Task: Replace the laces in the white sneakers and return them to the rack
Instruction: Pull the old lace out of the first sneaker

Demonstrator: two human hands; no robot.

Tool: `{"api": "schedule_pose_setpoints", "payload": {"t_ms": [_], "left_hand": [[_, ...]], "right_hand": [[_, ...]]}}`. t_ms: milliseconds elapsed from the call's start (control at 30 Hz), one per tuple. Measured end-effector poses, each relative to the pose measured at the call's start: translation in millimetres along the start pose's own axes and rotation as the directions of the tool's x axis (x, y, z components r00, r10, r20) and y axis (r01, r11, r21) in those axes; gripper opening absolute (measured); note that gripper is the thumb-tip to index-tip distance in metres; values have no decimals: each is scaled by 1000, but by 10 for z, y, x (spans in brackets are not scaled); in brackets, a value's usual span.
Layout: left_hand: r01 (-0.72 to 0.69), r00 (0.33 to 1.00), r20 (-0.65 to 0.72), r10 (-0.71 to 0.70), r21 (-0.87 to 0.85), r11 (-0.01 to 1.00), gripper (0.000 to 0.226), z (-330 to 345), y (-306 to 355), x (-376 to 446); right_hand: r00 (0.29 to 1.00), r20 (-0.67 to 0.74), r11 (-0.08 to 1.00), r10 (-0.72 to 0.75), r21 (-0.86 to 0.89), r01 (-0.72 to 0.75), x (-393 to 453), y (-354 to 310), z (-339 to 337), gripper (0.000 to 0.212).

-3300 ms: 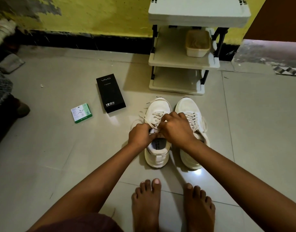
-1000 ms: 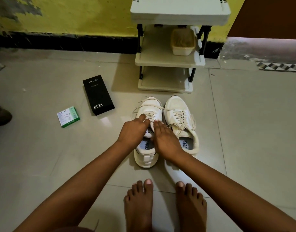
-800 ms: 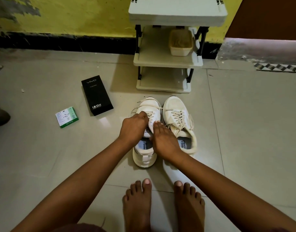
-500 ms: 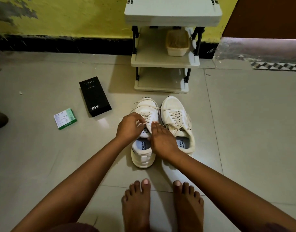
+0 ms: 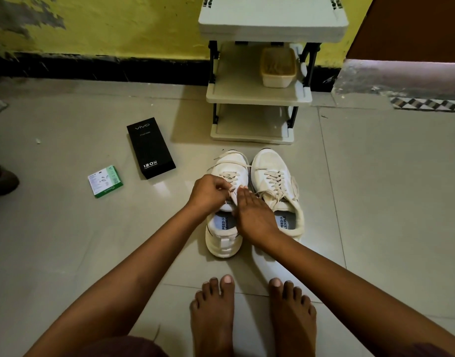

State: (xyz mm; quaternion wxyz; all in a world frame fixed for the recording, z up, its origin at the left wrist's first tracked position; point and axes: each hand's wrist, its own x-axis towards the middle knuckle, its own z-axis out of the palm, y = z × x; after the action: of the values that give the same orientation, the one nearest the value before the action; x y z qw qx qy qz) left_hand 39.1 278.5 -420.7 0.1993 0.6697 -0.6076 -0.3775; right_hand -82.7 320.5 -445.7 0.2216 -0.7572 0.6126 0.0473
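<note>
**Both hands at the tongue of the left sneaker**

My left hand point(image 5: 208, 193) sits over the lacing of the left sneaker point(image 5: 227, 202), fingers curled in, pinching a bit of the lace point(image 5: 230, 189) right at the top of the tongue. My right hand point(image 5: 254, 215) lies beside it with fingers straight and close together, pressing flat along the tongue's right edge; the fingertips point(image 5: 243, 191) touch the white material just next to where my left hand pinches. The loose lace ends trail over the toe of that shoe.

The right sneaker point(image 5: 276, 189) stands just beside the first, touching it, fully laced, with its lace ends hanging off to the side. Both sneakers rest on the tiled floor point(image 5: 375, 202), toes toward the rack point(image 5: 259, 96), which stands near them against the wall. A tub point(image 5: 278, 67) sits on the rack's middle shelf. To my left lie a black box point(image 5: 150, 148) and a small green box point(image 5: 105, 181). My bare feet point(image 5: 213, 318) are just behind the shoes.
</note>
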Motion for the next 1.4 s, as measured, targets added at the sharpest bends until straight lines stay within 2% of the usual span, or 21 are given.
{"api": "schedule_pose_setpoints", "payload": {"t_ms": [67,133,200,267,300,367,433,467,500,567,633,733,800,900,933,1000,1100,1167,1233,1333,1400], "left_hand": [[-144,989,7,148,282,949,25,-15,-74,-7],[-238,964,42,262,573,784,28,-32,-120,-35],[-249,950,38,309,686,684,28,-4,-144,-50],[-240,952,12,306,648,723,25,27,-132,-42],[-209,964,-23,267,557,804,23,23,-103,-25],[-68,995,-58,80,183,981,15,-27,-43,29],[117,993,60,-104,-284,952,8,-68,36,19],[146,989,92,-120,-375,916,7,-63,41,-7],[122,991,90,-95,-372,920,9,-58,19,-30],[-61,998,26,63,-87,994,20,-61,-81,-24],[-238,971,57,232,317,918,29,-80,-167,-16],[-276,951,45,307,574,771,25,-51,-166,-38],[-256,953,2,304,544,799,20,-20,-119,-23],[-139,989,-39,140,33,990,10,-53,26,7],[-105,994,-10,104,-123,987,8,-65,84,-5],[-85,996,-4,86,-219,972,4,-62,122,-32],[-150,988,-29,151,28,988,20,-96,35,-12],[-193,981,70,182,227,955,35,-123,-100,26],[-202,979,107,174,362,910,32,-106,-187,-10],[-170,984,23,177,413,895,17,-59,-181,-57],[-135,989,-9,145,309,941,11,-91,-108,-2]], "right_hand": [[1000,2,1000,-1,-4,1,7,0,-7,59],[1000,4,1000,2,-1,-2,4,1,-5,59],[1000,6,1000,0,0,0,8,2,0,59],[1000,13,1000,0,2,0,14,2,3,58],[1000,14,1000,0,-1,0,18,8,-2,59],[1000,22,1000,0,-3,0,20,14,-9,60],[1000,27,1000,-2,-5,3,24,22,-14,60],[1000,27,1000,-4,-3,4,26,20,-12,59],[1000,26,1000,-5,-3,5,27,17,-11,59],[1000,28,1000,-4,0,4,30,12,-10,60],[1000,28,1000,-2,-1,2,26,10,-9,60],[1000,19,1000,-6,-3,6,32,12,-8,59],[1000,15,1000,-9,-6,9,28,11,-13,59],[1000,7,1000,-26,0,26,18,15,-37,59],[1000,4,1000,-28,6,28,13,15,-51,59],[1000,5,999,-30,15,30,5,3,-70,59],[999,11,999,-32,8,32,0,-8,-80,60],[999,5,999,-32,-4,32,2,-5,-76,59],[1000,-6,1000,-28,-1,28,3,-5,-68,58],[999,-19,1000,-29,3,29,5,0,-50,58],[999,-25,999,-35,6,35,17,10,-33,60]]}}
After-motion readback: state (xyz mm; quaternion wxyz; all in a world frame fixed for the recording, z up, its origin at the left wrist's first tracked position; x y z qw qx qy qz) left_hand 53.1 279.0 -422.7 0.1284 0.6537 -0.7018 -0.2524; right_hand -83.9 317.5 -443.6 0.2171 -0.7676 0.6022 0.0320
